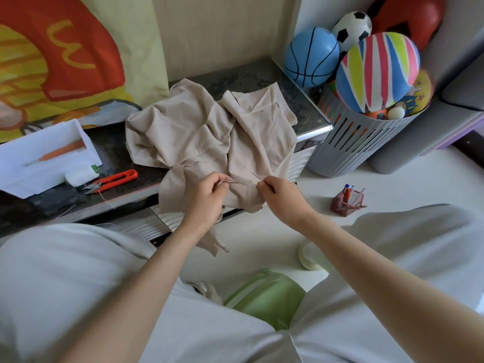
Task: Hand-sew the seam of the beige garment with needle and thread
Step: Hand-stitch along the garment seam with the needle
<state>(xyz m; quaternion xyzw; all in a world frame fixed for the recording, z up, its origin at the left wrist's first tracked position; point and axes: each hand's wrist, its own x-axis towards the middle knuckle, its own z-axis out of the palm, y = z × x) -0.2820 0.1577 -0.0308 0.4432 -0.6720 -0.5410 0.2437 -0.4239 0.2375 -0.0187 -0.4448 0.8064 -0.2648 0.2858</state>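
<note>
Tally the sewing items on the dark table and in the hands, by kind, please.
beige garment: 1
needle: 1
red thread snips: 1
white thread spool: 1
white box: 1
orange-handled tool lying in the box: 1
Total: 6

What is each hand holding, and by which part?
Left hand pinches the beige garment at its near edge; right hand pinches the needle by its lower end.

garment [209, 132]: matt beige cloth | basket [366, 142]: grey plastic | snips [115, 180]: glossy red
</note>
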